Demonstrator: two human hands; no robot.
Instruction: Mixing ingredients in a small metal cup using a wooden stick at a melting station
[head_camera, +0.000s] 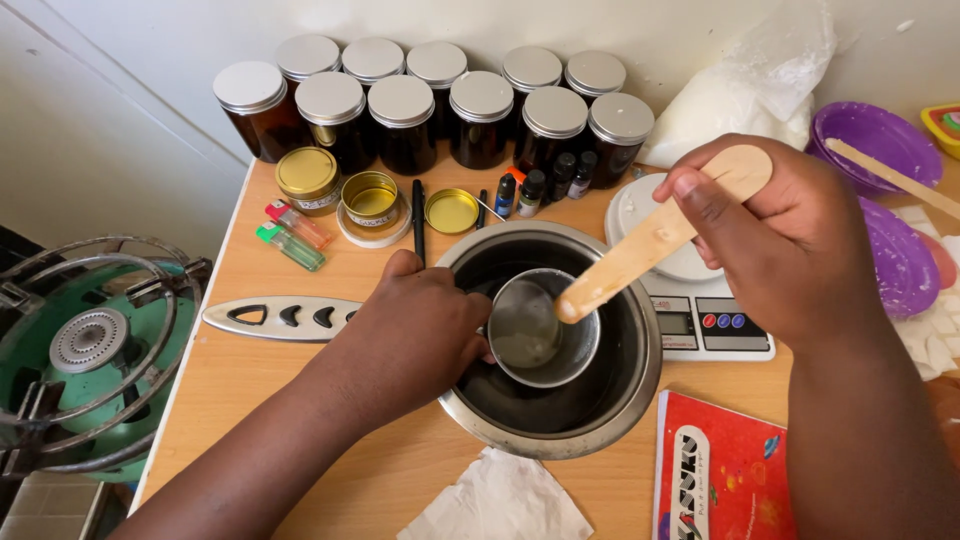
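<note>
Steel small cup inside big metal bowl, mid-table. Left hand closed on cup's near-left side, steadying it. Right hand gripping wooden stick, tip at cup's right rim. Beyond bowl: row of dark jars with silver lids, small dropper bottles, gold tins, black pen. Left of bowl: two lighters, grey knife sheath, green stove off table edge. Right of bowl: kitchen scale, partly hidden by right hand; purple bowls. Near side: red booklet, crumpled tissue.
</note>
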